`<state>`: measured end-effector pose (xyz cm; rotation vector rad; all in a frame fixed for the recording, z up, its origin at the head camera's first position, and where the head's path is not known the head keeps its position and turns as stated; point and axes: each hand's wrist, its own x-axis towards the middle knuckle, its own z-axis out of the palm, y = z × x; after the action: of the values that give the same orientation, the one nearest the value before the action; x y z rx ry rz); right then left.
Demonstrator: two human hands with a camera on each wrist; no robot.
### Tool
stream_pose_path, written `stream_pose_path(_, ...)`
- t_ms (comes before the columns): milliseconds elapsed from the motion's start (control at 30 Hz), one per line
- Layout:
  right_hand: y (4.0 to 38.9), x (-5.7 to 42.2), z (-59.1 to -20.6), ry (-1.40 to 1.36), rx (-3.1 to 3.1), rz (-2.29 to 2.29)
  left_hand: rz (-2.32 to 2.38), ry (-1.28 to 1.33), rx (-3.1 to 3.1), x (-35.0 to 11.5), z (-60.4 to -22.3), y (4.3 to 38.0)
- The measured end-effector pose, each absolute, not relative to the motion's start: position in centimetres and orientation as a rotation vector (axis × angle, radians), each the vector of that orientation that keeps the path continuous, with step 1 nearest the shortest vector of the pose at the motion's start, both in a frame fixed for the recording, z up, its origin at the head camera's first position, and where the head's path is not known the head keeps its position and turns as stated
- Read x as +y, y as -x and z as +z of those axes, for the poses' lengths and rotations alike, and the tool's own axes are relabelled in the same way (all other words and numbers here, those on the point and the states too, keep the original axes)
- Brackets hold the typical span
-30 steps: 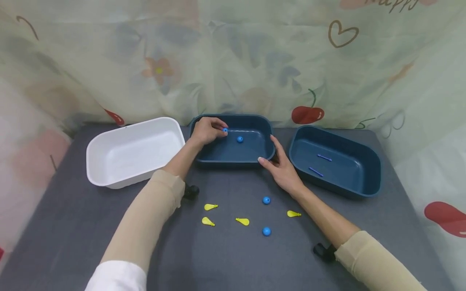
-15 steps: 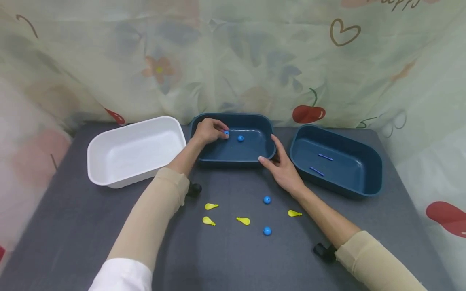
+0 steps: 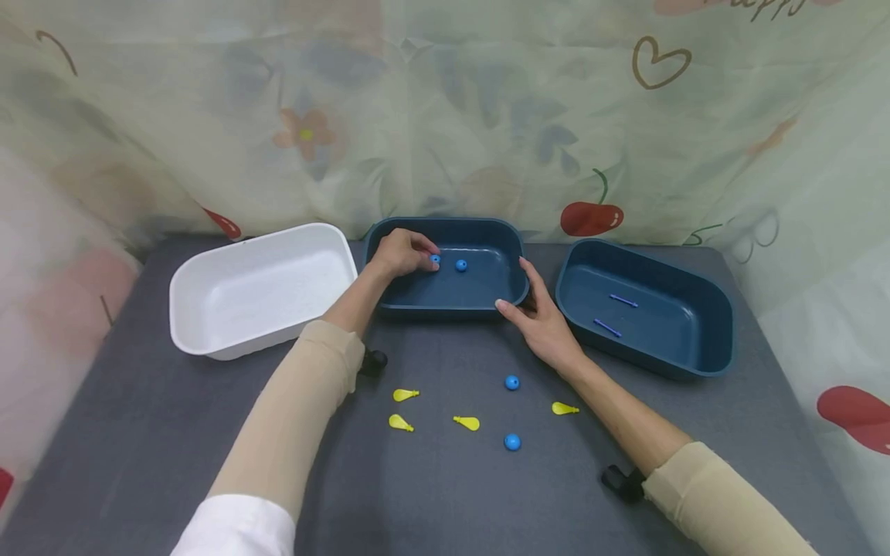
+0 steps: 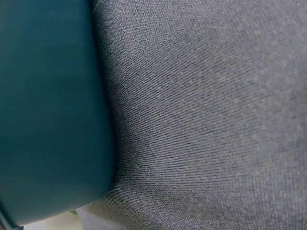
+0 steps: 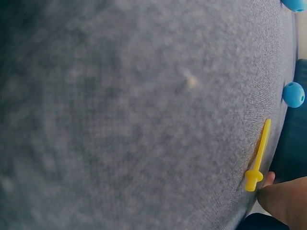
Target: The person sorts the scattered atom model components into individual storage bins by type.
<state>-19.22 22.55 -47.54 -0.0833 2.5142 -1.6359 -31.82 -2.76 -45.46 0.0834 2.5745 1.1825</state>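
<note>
In the head view my left hand (image 3: 403, 253) reaches into the middle dark blue bin (image 3: 445, 311), pinching a blue bead (image 3: 435, 260) between thumb and fingertips. Another blue bead (image 3: 462, 266) lies on the bin floor, just right of it. My right hand (image 3: 549, 328) holds the near right corner of this bin, thumb on the front rim and forefinger along the right side. The bin's outer wall (image 4: 48, 115) fills the left of the left wrist view. Part of the right hand (image 5: 285, 199) shows at the lower right of the right wrist view.
Two blue beads (image 3: 512, 442) and several yellow bulb-shaped pieces (image 3: 467, 423) lie on the grey cloth in front. A white bin (image 3: 229, 354) stands at left. The right-hand dark blue bin (image 3: 643, 359) contains two thin purple-blue sticks (image 3: 607, 328). A patterned curtain (image 3: 445, 116) hangs behind.
Inside the middle bin, my left hand has shifted slightly right and lowered the pinched bead a little toward me. The right hand keeps its place at the bin's corner.
</note>
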Motion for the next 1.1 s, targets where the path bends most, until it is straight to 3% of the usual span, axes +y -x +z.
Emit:
stream_pose_path(467, 19.2, 22.5, -47.5, 0.089, 2.502, -1.64, 1.334, -0.048, 2.538, -3.0, -44.6, 31.1)
stream_pose_path(767, 17.6, 21.5, -43.7, 0.078, 2.495, -1.622, 1.474, -0.151, 2.437, -3.2, -43.2, 30.2)
stream_pose_path(1100, 17.5, 21.3, -43.2, 0.083, 2.485, -1.611, 1.534, -0.27, 2.447, -3.6, -42.0, 28.6)
